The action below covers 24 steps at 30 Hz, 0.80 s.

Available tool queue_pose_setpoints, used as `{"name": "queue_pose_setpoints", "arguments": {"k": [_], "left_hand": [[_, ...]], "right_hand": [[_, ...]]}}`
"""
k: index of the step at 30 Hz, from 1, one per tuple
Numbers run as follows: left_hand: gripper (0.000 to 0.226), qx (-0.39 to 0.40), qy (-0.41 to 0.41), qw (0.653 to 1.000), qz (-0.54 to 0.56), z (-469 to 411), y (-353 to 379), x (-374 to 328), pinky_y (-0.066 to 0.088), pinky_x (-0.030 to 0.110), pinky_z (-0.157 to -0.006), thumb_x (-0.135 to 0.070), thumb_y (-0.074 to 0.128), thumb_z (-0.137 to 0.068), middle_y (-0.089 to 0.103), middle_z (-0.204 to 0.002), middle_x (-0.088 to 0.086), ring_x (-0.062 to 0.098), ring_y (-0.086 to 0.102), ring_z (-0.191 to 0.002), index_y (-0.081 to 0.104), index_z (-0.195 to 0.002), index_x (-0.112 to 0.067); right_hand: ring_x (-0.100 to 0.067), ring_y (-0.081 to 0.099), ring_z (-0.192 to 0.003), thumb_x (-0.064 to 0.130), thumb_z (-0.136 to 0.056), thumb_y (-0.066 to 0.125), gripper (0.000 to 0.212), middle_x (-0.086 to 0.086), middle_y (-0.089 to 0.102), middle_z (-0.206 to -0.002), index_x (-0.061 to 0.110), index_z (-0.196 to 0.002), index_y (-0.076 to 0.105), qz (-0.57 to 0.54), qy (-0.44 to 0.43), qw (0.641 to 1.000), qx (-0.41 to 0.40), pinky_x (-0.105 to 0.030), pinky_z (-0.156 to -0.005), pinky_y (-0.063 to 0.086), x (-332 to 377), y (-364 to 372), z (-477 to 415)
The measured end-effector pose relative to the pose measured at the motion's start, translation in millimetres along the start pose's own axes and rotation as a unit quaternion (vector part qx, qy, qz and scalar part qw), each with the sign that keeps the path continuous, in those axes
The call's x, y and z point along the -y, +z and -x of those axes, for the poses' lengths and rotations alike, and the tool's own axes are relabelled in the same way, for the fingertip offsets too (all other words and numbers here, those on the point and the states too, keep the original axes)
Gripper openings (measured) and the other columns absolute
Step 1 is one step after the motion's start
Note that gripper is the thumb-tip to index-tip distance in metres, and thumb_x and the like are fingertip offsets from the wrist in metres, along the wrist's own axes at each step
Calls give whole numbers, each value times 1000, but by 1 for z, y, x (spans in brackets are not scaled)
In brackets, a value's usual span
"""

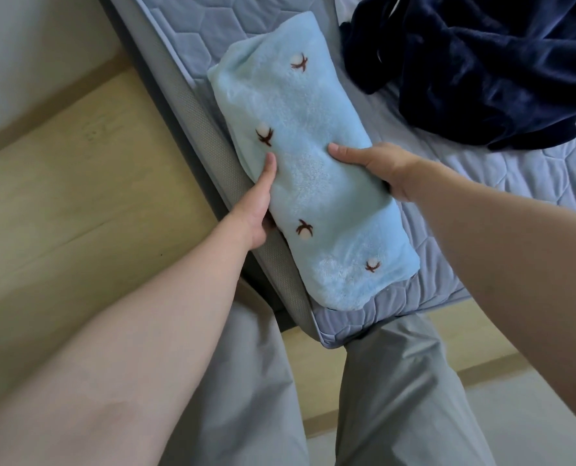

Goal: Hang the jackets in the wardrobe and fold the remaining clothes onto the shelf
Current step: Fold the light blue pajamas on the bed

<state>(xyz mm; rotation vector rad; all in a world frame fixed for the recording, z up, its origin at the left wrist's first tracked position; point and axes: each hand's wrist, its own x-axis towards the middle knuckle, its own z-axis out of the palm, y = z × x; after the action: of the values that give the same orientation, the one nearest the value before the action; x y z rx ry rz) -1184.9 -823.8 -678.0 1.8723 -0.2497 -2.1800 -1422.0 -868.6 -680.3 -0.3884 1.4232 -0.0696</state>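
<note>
Grey trousers (pixel 397 381) fill the lower view. The left hand (pixel 259 203) and right hand (pixel 380 166) each grasp one long side of the folded light-blue garment (pixel 313 129), thumbs on top. It lies along the mattress (pixel 481 183) edge. A navy garment (pixel 481 62) lies crumpled nearby, apart.

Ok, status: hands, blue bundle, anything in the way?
Left hand and right hand grip folded blue fleece by its sides, at mattress edge. Navy garment lies unfolded beyond. Nothing blocking.
</note>
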Motion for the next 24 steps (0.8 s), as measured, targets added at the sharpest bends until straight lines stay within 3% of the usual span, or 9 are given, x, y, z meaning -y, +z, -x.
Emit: {"name": "queue_pose_setpoints", "arguments": {"k": [3,5,7,9,16,21,24], "left_hand": [[70,27,37,999,15,26,-3,-1,47,49,-108,-58,82,-71,72,-125,2,23,66,-119,66,-130,-22],[60,28,51,998,16,46,-4,-7,48,48,-108,-36,86,-75,72,-124,6,26,67,-118,67,-129,-16],[56,20,59,998,14,65,-2,-15,53,44,-100,-29,87,-73,74,-119,8,27,70,-112,69,-124,-14],[55,2,64,998,20,78,0,-23,57,42,-91,-28,87,-71,75,-113,10,28,73,-104,70,-121,-13],[52,-23,49,998,20,85,1,-38,55,53,-98,-36,82,-78,76,-112,11,32,73,-104,69,-124,-15],[54,-12,12,999,32,76,-7,-42,59,48,-90,-49,82,-77,76,-111,10,30,74,-102,72,-120,-17],[55,-12,-1,999,51,70,-12,-37,61,47,-84,-49,84,-76,76,-109,11,30,74,-99,73,-118,-16]], "right_hand": [[-24,77,-86,63,-41,97,86,-2,79,-97,17,-109,72,-28,-28,999,-13,-39,-70,63,3,4,25],[-25,77,-89,64,-42,97,86,-2,79,-99,17,-110,72,-38,-41,998,-12,-42,-76,62,7,6,45],[-24,76,-92,65,-44,95,88,-2,78,-102,17,-114,71,-43,-52,998,-7,-43,-84,60,10,8,63],[-23,76,-96,66,-47,94,90,-2,78,-106,17,-117,70,-46,-66,997,4,-42,-89,58,14,10,78],[-22,73,-105,61,-61,90,78,-2,76,-114,18,-122,69,-62,-72,994,52,-42,-98,54,21,16,89],[-25,70,-112,59,-69,87,77,-5,72,-124,18,-130,65,-107,-58,988,98,-41,-91,57,12,9,83],[-28,68,-117,55,-74,85,74,-7,70,-128,17,-133,63,-138,-40,982,120,-44,-95,54,-5,7,80]]}}
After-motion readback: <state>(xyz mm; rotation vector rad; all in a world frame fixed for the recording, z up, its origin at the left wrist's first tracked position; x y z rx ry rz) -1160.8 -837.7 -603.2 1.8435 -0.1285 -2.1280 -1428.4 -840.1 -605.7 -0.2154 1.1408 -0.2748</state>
